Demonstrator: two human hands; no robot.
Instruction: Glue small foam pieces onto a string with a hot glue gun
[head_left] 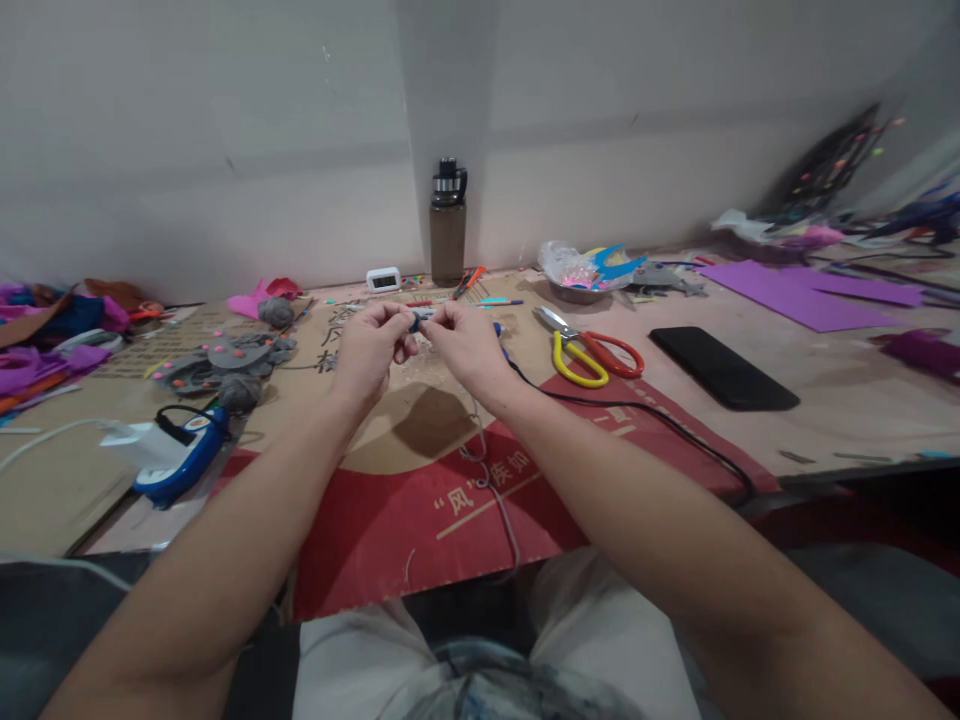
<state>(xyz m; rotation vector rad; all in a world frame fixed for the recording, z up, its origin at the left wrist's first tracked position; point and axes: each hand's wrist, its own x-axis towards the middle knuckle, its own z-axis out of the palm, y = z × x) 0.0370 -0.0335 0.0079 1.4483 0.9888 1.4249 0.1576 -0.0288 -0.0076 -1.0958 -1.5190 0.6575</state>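
My left hand [373, 350] and my right hand [466, 350] meet above the cardboard, fingertips pinched. Between them is a small dark blue piece [415, 323], mostly covered by the fingers, too small to name. A thin grey strand of yarn [486, 462] hangs below my right hand and trails over the red print of the cardboard sheet [360, 560]. Just beyond my right wrist, part of a blue object [498, 330] shows, with a black cable [637, 405] running right from near it. Scissors [581, 345] with one yellow and one red handle lie right of my right hand.
A bottle [448, 240] and a small white digital display [383, 280] stand by the wall. At right are a black phone [724, 368], a bowl of scraps [581, 292] and purple sheets [795, 292]. Grey felt pieces [217, 365] and a blue power strip [187, 465] lie left.
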